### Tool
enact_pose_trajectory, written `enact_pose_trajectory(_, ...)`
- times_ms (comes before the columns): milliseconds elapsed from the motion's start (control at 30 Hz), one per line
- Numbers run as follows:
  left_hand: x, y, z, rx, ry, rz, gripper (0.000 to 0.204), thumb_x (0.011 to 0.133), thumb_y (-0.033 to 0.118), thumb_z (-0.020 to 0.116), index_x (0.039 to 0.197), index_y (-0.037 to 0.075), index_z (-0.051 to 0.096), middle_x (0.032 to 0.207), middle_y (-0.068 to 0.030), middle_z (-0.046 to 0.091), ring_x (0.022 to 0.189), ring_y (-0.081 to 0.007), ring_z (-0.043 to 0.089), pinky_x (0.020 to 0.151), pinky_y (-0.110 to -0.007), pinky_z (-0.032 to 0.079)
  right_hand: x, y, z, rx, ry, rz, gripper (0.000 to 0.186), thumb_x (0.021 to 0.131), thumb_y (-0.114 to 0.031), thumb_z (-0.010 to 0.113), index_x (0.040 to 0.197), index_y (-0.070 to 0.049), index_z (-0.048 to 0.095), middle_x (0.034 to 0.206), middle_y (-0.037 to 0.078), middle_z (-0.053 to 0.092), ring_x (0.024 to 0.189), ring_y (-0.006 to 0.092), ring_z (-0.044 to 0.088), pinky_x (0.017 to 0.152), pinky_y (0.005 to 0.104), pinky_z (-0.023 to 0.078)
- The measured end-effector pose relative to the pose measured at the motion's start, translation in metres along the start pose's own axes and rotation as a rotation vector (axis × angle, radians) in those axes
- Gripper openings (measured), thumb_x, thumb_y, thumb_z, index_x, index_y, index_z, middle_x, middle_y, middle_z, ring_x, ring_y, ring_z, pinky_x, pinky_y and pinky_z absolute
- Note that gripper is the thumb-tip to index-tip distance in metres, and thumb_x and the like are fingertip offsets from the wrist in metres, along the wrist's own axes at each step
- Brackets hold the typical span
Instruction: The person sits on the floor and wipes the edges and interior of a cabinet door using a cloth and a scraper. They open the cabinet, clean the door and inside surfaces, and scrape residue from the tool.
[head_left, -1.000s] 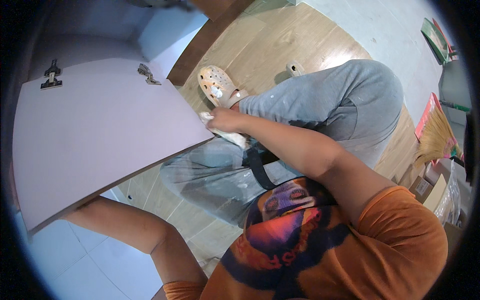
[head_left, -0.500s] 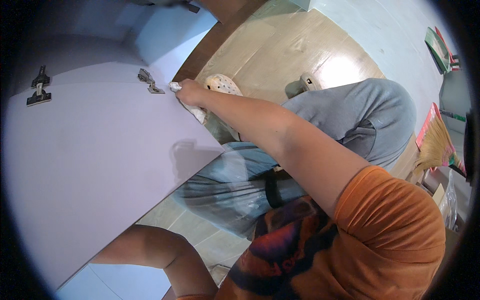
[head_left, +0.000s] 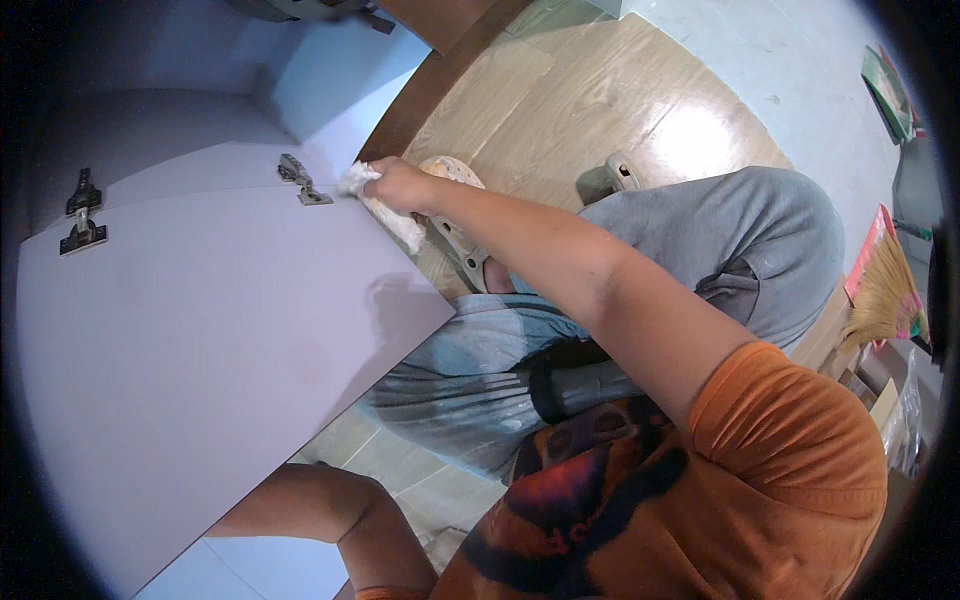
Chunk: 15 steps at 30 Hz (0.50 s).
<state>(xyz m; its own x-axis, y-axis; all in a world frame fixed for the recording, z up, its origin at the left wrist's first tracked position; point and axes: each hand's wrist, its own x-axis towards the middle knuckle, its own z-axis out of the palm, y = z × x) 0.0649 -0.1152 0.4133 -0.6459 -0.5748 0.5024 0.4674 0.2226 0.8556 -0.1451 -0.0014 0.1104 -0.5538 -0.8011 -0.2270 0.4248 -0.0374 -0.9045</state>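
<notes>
A crumpled white cloth (head_left: pixel 403 222) is gripped in my right hand (head_left: pixel 402 186), at the far right corner of a pale cabinet door (head_left: pixel 230 320). My fingers are closed round the cloth, and one end of it sticks out near a metal hinge (head_left: pixel 304 180). A second hinge (head_left: pixel 83 212) joins the door to the cabinet farther left. The door lies swung open in front of me. My left forearm reaches under its near edge, so my left hand is hidden.
The cabinet interior (head_left: pixel 190 110) opens at the upper left, beside a brown wooden edge (head_left: pixel 405 95). My bent legs (head_left: pixel 720 230) and clogs (head_left: pixel 465 255) are on the wood-look floor (head_left: pixel 560 90). A straw broom (head_left: pixel 885 290) and a green dustpan (head_left: pixel 888 95) are at the right.
My right hand has shifted slightly with the cloth, and more of the cloth shows beside the hinge. The whole view has moved a little. My left arm stays under the door.
</notes>
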Motion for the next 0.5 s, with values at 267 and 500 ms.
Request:
enact_pose_trajectory(267, -0.006, 0.004, -0.001, 0.078, 0.049, 0.021, 0.038, 0.101, 0.035, 0.051, 0.109, 0.0, 0.063, 0.095, -0.0182, 0.066, 0.088, -0.0281, 0.068, 0.073, -0.04, 0.057, 0.006, -0.003, 0.008, -0.62, 0.055, -0.055, 0.041, 0.084, -0.015, 0.064, 0.122, -0.002, 0.07, 0.116, 0.026, 0.07, 0.11, 0.039, 0.068, 0.098, 0.0425, 0.052)
enact_pose_trajectory(500, -0.027, -0.004, -0.021, 0.128, 0.166, -0.017, 0.037, 0.101, 0.034, 0.051, 0.109, 0.0, 0.063, 0.095, -0.0182, 0.066, 0.089, -0.028, 0.068, 0.073, -0.04, 0.058, 0.011, 0.017, 0.013, -0.576, 0.025, -0.134, 0.042, 0.084, -0.018, 0.066, 0.12, 0.004, 0.069, 0.12, 0.026, 0.069, 0.114, 0.0389, 0.067, 0.097, 0.0431, 0.053)
